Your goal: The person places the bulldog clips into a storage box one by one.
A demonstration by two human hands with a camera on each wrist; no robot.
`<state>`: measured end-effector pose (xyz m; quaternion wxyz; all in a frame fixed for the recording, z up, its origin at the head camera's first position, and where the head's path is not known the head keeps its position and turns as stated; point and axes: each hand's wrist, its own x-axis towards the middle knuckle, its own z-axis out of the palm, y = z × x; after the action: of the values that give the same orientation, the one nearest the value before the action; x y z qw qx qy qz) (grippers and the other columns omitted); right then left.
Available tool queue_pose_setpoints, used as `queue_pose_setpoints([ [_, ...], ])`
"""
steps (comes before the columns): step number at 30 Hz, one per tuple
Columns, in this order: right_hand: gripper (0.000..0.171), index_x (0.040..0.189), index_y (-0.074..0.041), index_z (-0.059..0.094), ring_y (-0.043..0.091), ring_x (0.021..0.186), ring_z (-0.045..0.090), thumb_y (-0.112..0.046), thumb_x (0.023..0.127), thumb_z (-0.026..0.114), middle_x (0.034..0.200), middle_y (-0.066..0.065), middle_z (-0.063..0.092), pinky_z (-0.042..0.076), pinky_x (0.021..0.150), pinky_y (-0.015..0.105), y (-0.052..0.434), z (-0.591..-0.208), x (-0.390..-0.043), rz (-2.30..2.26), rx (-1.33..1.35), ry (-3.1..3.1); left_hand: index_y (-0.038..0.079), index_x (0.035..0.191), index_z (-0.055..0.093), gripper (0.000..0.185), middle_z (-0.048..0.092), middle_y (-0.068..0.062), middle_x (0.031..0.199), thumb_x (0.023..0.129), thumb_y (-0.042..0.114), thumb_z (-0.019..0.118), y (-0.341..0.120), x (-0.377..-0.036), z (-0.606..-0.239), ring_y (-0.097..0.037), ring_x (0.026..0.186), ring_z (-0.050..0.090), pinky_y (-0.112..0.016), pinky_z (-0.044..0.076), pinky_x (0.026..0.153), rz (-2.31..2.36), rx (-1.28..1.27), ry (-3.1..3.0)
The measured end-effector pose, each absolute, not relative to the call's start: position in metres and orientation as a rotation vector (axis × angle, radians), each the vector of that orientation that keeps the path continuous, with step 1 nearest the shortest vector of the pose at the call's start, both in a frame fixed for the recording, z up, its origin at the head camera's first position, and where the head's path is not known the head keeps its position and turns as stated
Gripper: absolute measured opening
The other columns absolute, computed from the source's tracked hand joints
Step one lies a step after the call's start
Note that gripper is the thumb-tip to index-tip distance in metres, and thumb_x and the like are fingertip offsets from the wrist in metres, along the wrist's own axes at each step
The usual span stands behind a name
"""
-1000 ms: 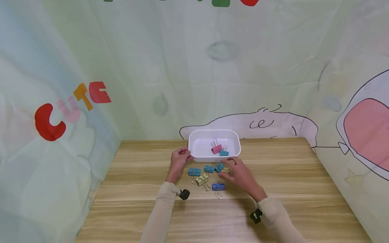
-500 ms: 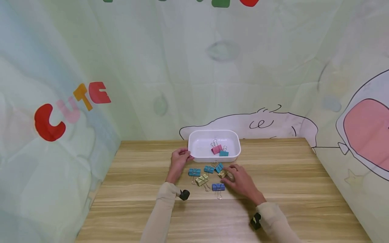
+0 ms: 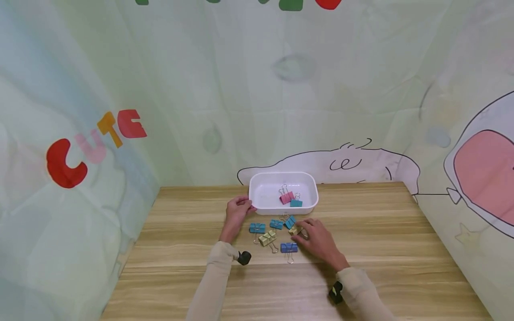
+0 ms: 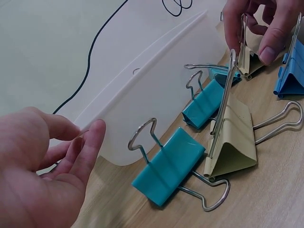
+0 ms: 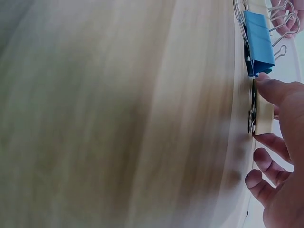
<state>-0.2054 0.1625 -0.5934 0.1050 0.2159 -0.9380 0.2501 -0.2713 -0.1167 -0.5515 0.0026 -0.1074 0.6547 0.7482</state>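
Note:
A white plastic tub stands at the back of the wooden table, with a pink clip and a teal clip inside. My left hand holds the tub's left front rim between thumb and fingers. In front of the tub lie several binder clips: teal ones, a yellow one and a blue one. My right hand pinches a small yellow clip on the table.
The wooden table is boxed in by a pale printed backdrop on the left, back and right. Black wrist cameras sit on both sleeves.
My right hand drew back slightly toward me and closed on the small yellow clip. The left hand and the tub have not moved.

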Motion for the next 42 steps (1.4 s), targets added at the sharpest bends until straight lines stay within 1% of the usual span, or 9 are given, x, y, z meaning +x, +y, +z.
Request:
queue_pose_setpoints([
  [3, 0.042, 0.123, -0.010, 0.073, 0.035, 0.111, 0.062, -0.034, 0.090, 0.083, 0.124, 0.015, 0.069, 0.062, 0.089, 0.054, 0.162, -0.592, -0.204, 0.741, 0.626, -2.776, -0.021, 0.130, 0.053, 0.035, 0.059, -0.025, 0.108, 0.100, -0.005, 0.060, -0.116, -0.272, -0.553, -0.016, 0.077, 0.068, -0.037, 0.066, 0.086, 2.351, -0.327, 2.053],
  [8, 0.039, 0.122, -0.010, 0.073, 0.035, 0.112, 0.062, -0.031, 0.090, 0.083, 0.123, 0.015, 0.069, 0.061, 0.090, 0.054, 0.160, -0.590, -0.203, 0.745, 0.606, -2.790, -0.021, 0.129, 0.053, 0.034, 0.058, -0.031, 0.113, 0.100, -0.006, 0.060, -0.116, -0.271, -0.553, -0.015, 0.076, 0.068, -0.031, 0.067, 0.081, 2.362, -0.321, 2.048],
  [15, 0.038, 0.121, -0.010, 0.073, 0.034, 0.109, 0.063, -0.029, 0.090, 0.082, 0.121, 0.015, 0.069, 0.062, 0.086, 0.053, 0.161, -0.588, -0.203, 0.740, 0.588, -2.768, -0.022, 0.129, 0.053, 0.033, 0.059, -0.027, 0.107, 0.099, -0.008, 0.060, -0.115, -0.271, -0.553, -0.016, 0.076, 0.068, -0.027, 0.067, 0.078, 2.389, -0.309, 2.039],
  [22, 0.037, 0.119, -0.007, 0.073, 0.030, 0.099, 0.063, -0.025, 0.089, 0.084, 0.115, 0.014, 0.070, 0.062, 0.079, 0.044, 0.163, -0.580, -0.207, 0.742, 0.598, -2.715, -0.022, 0.129, 0.053, 0.033, 0.059, -0.022, 0.105, 0.100, -0.008, 0.060, -0.115, -0.271, -0.553, -0.016, 0.078, 0.067, -0.027, 0.067, 0.078, 2.391, -0.316, 2.041],
  [28, 0.037, 0.119, -0.008, 0.074, 0.030, 0.097, 0.063, -0.023, 0.087, 0.085, 0.115, 0.013, 0.070, 0.062, 0.075, 0.044, 0.165, -0.570, -0.211, 0.743, 0.601, -2.679, -0.023, 0.129, 0.053, 0.033, 0.059, -0.022, 0.105, 0.099, -0.010, 0.060, -0.116, -0.270, -0.551, -0.028, 0.087, 0.070, -0.025, 0.066, 0.079, 2.406, -0.312, 2.025],
  [32, 0.036, 0.118, -0.009, 0.073, 0.032, 0.100, 0.064, -0.024, 0.088, 0.085, 0.117, 0.014, 0.070, 0.063, 0.077, 0.047, 0.166, -0.563, -0.212, 0.729, 0.600, -2.664, -0.022, 0.130, 0.053, 0.034, 0.059, -0.024, 0.108, 0.099, -0.009, 0.059, -0.115, -0.270, -0.551, -0.034, 0.094, 0.069, -0.029, 0.066, 0.083, 2.401, -0.312, 2.027],
  [37, 0.035, 0.119, -0.008, 0.073, 0.034, 0.105, 0.064, -0.025, 0.090, 0.083, 0.119, 0.015, 0.070, 0.064, 0.082, 0.051, 0.164, -0.552, -0.214, 0.715, 0.615, -2.664, -0.022, 0.132, 0.051, 0.036, 0.057, -0.030, 0.116, 0.100, -0.008, 0.060, -0.117, -0.269, -0.549, -0.025, 0.087, 0.069, -0.043, 0.062, 0.096, 2.391, -0.299, 2.011],
  [40, 0.035, 0.118, -0.008, 0.073, 0.035, 0.104, 0.065, -0.025, 0.089, 0.084, 0.117, 0.015, 0.070, 0.065, 0.083, 0.051, 0.162, -0.546, -0.216, 0.702, 0.623, -2.655, -0.022, 0.132, 0.051, 0.036, 0.057, -0.030, 0.115, 0.100, -0.008, 0.060, -0.117, -0.269, -0.549, -0.022, 0.085, 0.069, -0.045, 0.062, 0.097, 2.388, -0.295, 2.013],
  [42, 0.035, 0.118, -0.008, 0.073, 0.034, 0.103, 0.065, -0.025, 0.089, 0.084, 0.115, 0.015, 0.070, 0.065, 0.081, 0.050, 0.160, -0.543, -0.218, 0.688, 0.627, -2.652, -0.022, 0.131, 0.051, 0.036, 0.057, -0.026, 0.111, 0.100, -0.008, 0.060, -0.116, -0.270, -0.552, -0.024, 0.086, 0.069, -0.042, 0.063, 0.093, 2.395, -0.298, 2.023],
])
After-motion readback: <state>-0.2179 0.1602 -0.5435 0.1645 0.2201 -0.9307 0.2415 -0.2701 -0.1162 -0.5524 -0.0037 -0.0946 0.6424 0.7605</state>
